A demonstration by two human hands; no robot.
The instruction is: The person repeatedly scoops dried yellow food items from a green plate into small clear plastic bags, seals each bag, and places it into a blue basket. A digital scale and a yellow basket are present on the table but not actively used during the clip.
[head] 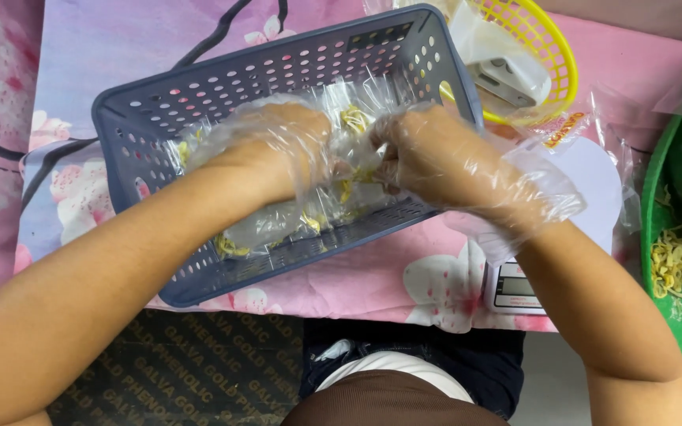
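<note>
Both gloved hands, left hand [278, 150] and right hand [436, 154], pinch a clear bag [353, 130] between them, above the grey basket [199, 87].

Both hands, left hand [266, 150] and right hand [444, 158], wear loose, crinkled clear plastic gloves; forearms bare.

Bright, even light across your whole view, with no dim corners.

The light reaches you soft and from above: shadows are faint, only a slight darkening under your forearms and inside the grey basket [278, 71]. You get small glints on the clear plastic gloves over your left hand [274, 150] and right hand [436, 158], and on the clear bags [341, 126] between them, where the sheen hides detail. Focus is sharp at the centre; your fingers look slightly smeared. Straight edges bow a little toward the frame's borders.
</note>
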